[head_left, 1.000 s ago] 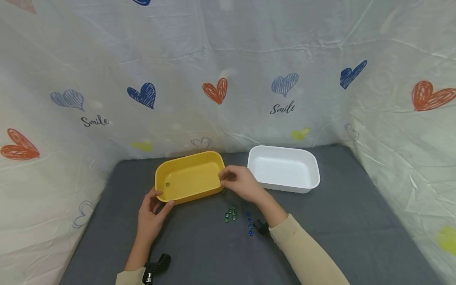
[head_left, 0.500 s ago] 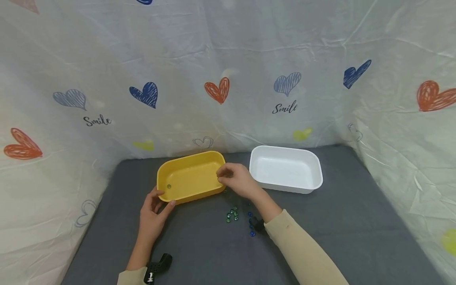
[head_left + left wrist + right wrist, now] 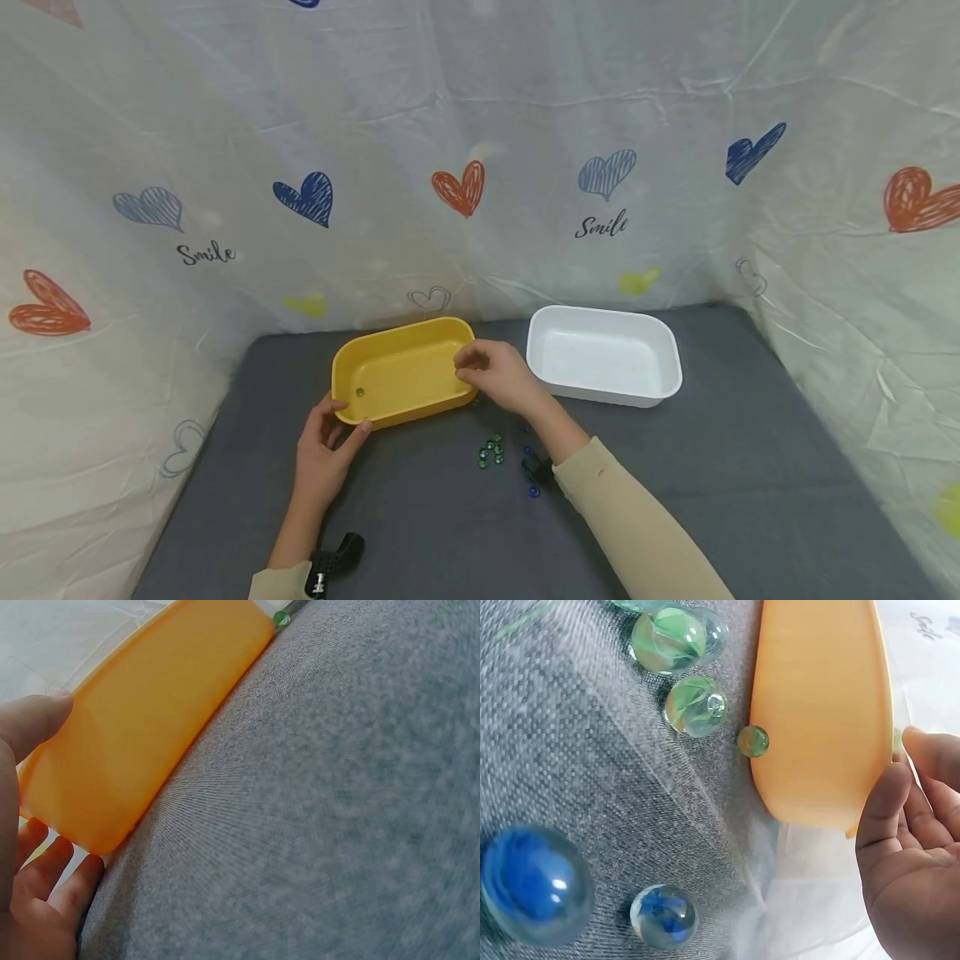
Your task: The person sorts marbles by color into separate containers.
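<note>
My left hand (image 3: 322,454) grips the near left corner of a yellow plastic tray (image 3: 408,410). Its thumb lies against the near wall in the left wrist view, with the other fingers around the end. Over the tray's right end, my right hand (image 3: 498,379) pinches a green marble (image 3: 898,740), only partly visible between thumb and fingers at the rim. One green marble (image 3: 360,392) lies inside the tray near its left end. Another green marble (image 3: 753,741) sits on the cloth close to the tray's outer wall.
Several green marbles (image 3: 483,454) lie in a loose group in front of the tray. Blue marbles (image 3: 534,492) lie to their right, partly hidden by the right wrist's camera. A white tray (image 3: 603,396) stands right of the yellow one on the grey cloth (image 3: 712,500).
My right hand has shifted slightly left and up, further over the yellow tray's right end. My left hand keeps its grip on the corner. The view has drifted slightly.
</note>
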`<state>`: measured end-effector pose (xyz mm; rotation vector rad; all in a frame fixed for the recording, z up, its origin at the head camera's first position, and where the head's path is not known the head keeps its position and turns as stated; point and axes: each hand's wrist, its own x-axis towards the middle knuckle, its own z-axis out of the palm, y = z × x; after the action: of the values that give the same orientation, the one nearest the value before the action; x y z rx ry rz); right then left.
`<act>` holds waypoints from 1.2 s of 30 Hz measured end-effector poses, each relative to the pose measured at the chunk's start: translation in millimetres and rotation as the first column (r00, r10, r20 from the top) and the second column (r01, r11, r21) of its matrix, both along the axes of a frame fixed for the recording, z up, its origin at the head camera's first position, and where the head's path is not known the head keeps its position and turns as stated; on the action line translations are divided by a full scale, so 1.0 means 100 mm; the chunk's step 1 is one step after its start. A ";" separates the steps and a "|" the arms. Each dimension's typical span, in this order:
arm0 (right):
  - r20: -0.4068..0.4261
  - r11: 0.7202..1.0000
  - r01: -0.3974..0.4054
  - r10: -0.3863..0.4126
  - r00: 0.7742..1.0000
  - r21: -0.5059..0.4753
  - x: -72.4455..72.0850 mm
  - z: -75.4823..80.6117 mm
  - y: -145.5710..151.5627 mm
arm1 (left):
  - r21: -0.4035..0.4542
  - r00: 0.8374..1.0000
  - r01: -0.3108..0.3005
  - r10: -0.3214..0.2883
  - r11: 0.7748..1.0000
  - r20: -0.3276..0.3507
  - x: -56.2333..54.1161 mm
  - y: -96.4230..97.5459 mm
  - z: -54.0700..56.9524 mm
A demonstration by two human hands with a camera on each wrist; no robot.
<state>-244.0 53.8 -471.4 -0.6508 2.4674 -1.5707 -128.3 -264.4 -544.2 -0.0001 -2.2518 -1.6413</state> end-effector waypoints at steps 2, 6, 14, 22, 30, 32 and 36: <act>-0.002 1.000 0.003 -0.003 1.000 0.004 0.00 0.00 0.00 | 0.002 1.000 0.000 0.000 1.000 0.002 0.00 0.00 0.00; -0.002 1.000 0.007 -0.007 1.000 0.010 0.00 -0.01 0.00 | 0.005 1.000 0.005 -0.005 1.000 0.003 0.00 0.00 0.00; 0.008 1.000 0.004 -0.004 1.000 0.010 0.03 0.00 0.02 | -0.003 1.000 0.007 -0.008 1.000 -0.006 0.00 0.01 0.00; -0.005 1.000 -0.001 0.001 1.000 0.003 0.03 -0.02 0.03 | -0.001 1.000 0.007 -0.007 1.000 0.001 0.01 0.02 0.00; -0.016 0.999 -0.024 0.024 1.000 -0.036 0.05 -0.03 0.07 | 0.011 1.000 0.007 -0.007 1.000 -0.003 0.02 0.03 0.03; -0.019 0.998 -0.029 0.028 0.999 -0.051 0.07 -0.03 0.09 | 0.010 1.000 0.006 -0.006 1.000 0.001 0.02 0.03 0.03; -0.024 0.997 -0.027 0.025 0.999 -0.078 0.10 -0.05 0.13 | 0.005 1.000 -0.003 0.003 1.000 0.008 0.02 0.02 0.03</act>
<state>-234.0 66.4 -476.0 -0.7142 2.4137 -1.6668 -126.1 -262.6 -540.9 0.0108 -2.2522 -1.6480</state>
